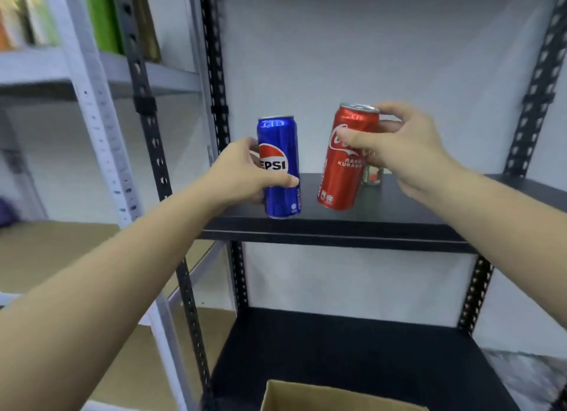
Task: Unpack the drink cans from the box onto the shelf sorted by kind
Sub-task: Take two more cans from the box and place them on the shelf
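My left hand point(245, 174) grips a blue Pepsi can point(280, 168), upright at the front left of the black shelf point(399, 214). My right hand point(402, 153) holds a red Coca-Cola can point(343, 171), tilted, its base at the shelf surface. Behind the red can and my right hand another can point(372, 177) stands on the shelf, mostly hidden. The rim of a cardboard box point(322, 395) shows at the bottom edge.
Black perforated uprights point(214, 73) frame the rack, with a lower black shelf point(337, 349) beneath. To the left stands a grey shelving unit point(92, 103) with green and brown packages point(104, 15) on top. A white wall lies behind.
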